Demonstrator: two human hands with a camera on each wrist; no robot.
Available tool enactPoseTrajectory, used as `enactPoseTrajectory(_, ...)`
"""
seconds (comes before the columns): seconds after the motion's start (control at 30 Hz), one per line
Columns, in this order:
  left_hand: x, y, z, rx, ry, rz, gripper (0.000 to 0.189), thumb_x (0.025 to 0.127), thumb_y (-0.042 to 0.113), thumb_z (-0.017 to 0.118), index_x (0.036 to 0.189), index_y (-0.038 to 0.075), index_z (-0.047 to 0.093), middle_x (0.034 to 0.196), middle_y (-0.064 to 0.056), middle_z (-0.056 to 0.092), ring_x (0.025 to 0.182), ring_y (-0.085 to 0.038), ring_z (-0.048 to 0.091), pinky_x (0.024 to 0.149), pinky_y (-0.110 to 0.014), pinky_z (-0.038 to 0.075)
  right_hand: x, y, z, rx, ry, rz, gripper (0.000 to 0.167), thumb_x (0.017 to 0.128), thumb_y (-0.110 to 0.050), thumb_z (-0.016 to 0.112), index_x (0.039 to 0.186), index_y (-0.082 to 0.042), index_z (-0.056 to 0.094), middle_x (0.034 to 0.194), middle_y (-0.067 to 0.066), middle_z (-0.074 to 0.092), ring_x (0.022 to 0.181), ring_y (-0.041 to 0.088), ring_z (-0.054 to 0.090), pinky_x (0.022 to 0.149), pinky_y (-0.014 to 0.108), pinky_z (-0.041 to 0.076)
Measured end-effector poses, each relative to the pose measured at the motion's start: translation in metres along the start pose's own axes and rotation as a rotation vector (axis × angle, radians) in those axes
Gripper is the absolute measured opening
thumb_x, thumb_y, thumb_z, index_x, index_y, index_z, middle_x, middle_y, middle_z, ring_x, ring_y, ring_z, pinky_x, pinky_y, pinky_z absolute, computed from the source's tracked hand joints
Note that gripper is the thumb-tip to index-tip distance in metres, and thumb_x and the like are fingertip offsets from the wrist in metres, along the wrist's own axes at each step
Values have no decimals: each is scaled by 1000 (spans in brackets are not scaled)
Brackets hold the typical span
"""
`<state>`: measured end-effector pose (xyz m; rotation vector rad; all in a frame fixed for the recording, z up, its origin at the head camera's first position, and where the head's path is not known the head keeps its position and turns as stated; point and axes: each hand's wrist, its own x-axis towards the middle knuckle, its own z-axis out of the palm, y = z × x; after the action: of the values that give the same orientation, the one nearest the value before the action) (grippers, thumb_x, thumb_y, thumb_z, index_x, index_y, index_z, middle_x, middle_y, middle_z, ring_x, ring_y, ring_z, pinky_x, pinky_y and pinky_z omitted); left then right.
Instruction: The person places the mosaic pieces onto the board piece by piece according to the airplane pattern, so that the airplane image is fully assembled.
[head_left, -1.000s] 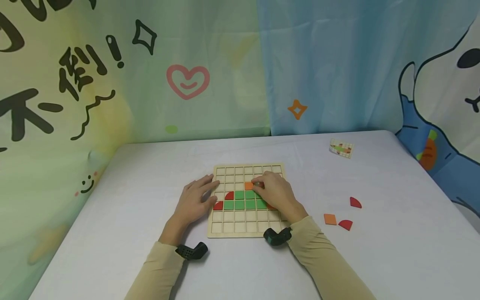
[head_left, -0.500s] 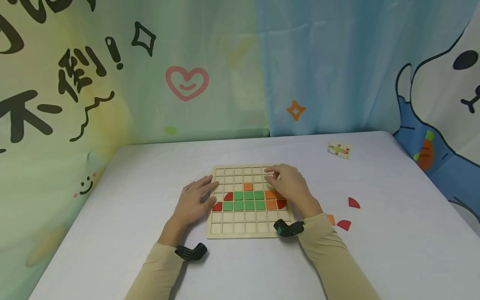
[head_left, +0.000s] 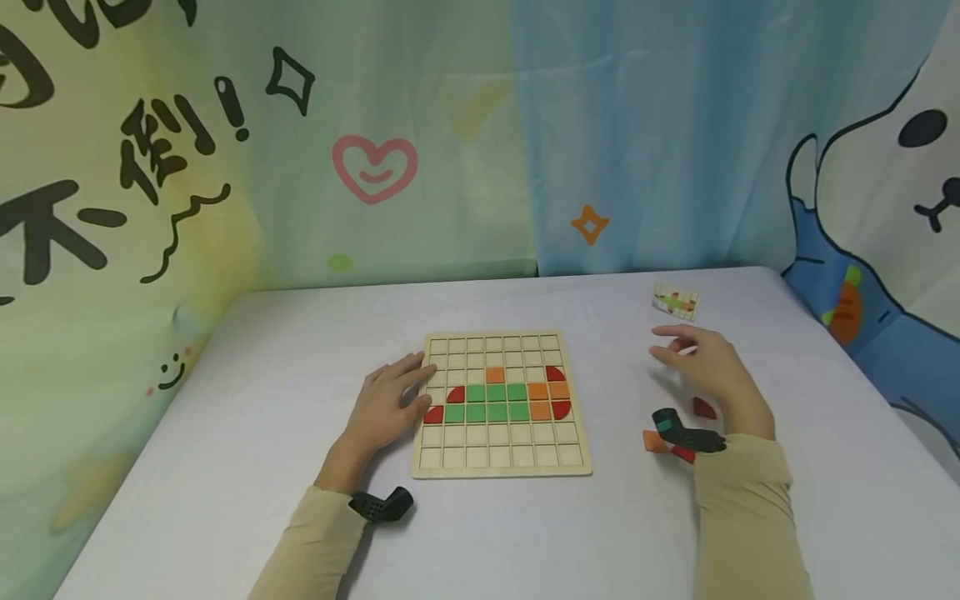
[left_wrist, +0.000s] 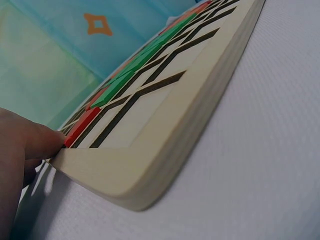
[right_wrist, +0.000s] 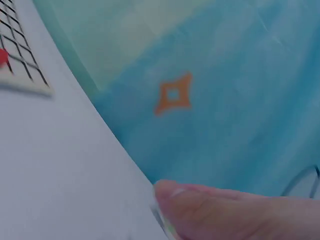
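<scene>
A wooden grid board (head_left: 502,476) lies on the table with green square tiles (head_left: 497,412) across its middle. Beside them on the right are orange tiles (head_left: 538,410) and a red quarter-round tile (head_left: 555,373); a lone orange tile (head_left: 495,375) sits above. Another red tile (head_left: 433,414) is at the left. Fingers spread, my left hand (head_left: 386,404) touches the board's left edge; its fingertip (left_wrist: 52,141) shows there in the left wrist view. My right hand (head_left: 708,367) hovers right of the board, fingers loosely bent, holding nothing visible.
Under and near my right forearm lie a loose orange tile (head_left: 654,442) and red quarter-round tiles, one (head_left: 703,407) by the wrist and another (head_left: 683,454) partly hidden. A pattern card (head_left: 676,302) lies at the back right. A printed curtain (head_left: 450,208) hangs behind the table.
My right hand has left the board and moved right, over the loose tiles. A red quarter-round tile and orange tiles at the board's right now show uncovered. My left hand stays put.
</scene>
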<state>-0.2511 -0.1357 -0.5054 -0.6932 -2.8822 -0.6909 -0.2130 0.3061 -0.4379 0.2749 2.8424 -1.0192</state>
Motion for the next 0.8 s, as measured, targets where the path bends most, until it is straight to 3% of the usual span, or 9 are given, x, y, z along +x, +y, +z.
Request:
enactPoseTrajectory(0.17, 1, -1, 0, 8, -3, -3, 49, 89, 36, 54, 135, 20, 54, 149, -3, 42, 140, -23, 36, 115, -49, 24, -11, 42, -20, 30, -131, 159, 77, 87, -49, 63, 146, -10, 34, 131, 27, 39, 112, 43, 38, 79, 47, 47)
enactPoseTrajectory(0.33, 0, -2, 1, 8, 1, 2, 49, 90, 36, 54, 135, 19, 54, 149, -4, 43, 140, -23, 36, 114, -50, 24, -17, 64, -28, 41, -254, 186, 85, 82, -47, 70, 147, -10, 30, 130, 29, 38, 113, 44, 37, 84, 52, 47)
enactPoseTrajectory(0.6, 0, -1, 2, 7, 18, 11, 48, 90, 38, 54, 135, 19, 55, 148, -4, 43, 139, -24, 37, 114, -51, 25, -18, 58, -23, 48, -285, 178, 77, 83, -39, 72, 144, -8, 37, 122, 26, 40, 111, 42, 35, 79, 40, 49)
enactPoseTrajectory(0.8, 0, 0, 1, 0, 17, 6, 48, 90, 37, 54, 135, 19, 55, 148, -4, 43, 139, -24, 37, 114, -51, 25, -9, 41, -8, -4, -253, 121, 59, 87, -38, 66, 136, -12, 46, 128, 25, 41, 113, 41, 38, 80, 42, 49)
